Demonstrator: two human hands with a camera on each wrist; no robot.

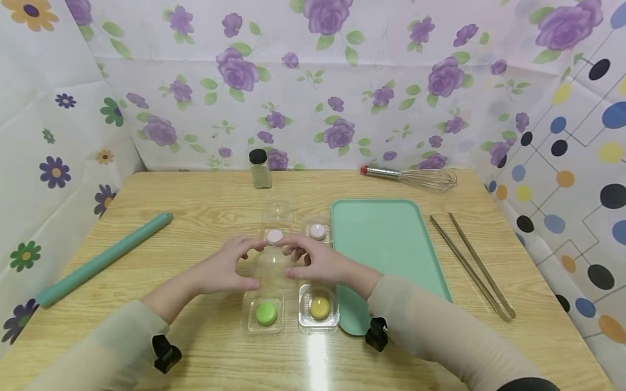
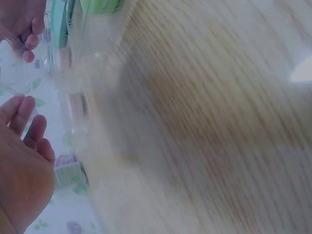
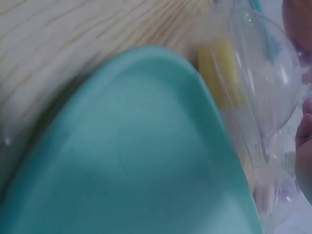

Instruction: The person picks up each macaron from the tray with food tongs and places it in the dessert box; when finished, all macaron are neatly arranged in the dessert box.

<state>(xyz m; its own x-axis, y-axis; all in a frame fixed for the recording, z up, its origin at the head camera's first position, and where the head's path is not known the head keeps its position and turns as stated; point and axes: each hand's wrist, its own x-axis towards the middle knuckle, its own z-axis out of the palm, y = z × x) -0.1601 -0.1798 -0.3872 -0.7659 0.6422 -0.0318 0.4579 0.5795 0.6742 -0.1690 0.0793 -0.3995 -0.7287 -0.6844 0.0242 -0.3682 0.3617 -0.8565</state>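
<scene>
My left hand [image 1: 230,266] and right hand [image 1: 313,258] face each other, fingertips at the sides of a raised clear plastic lid [image 1: 275,266]. The lid rises behind the box base [image 1: 248,326] that holds a green macaron [image 1: 266,313]. Beyond my fingers, a pale pink macaron [image 1: 275,237] sits in a box whose clear lid [image 1: 277,209] stands open. A yellow macaron [image 1: 320,308] lies under a domed lid [image 3: 273,73] in front of my right hand. Another pale pink macaron [image 1: 317,232] is boxed behind that hand. In the left wrist view, my left fingers [image 2: 24,114] look extended.
A mint-green tray [image 1: 381,228] lies right of the boxes, under my right forearm. Metal tongs [image 1: 471,260] rest beyond it. A whisk [image 1: 411,176] and a black-capped jar [image 1: 261,169] stand along the back. At left lies a teal roll [image 1: 105,259].
</scene>
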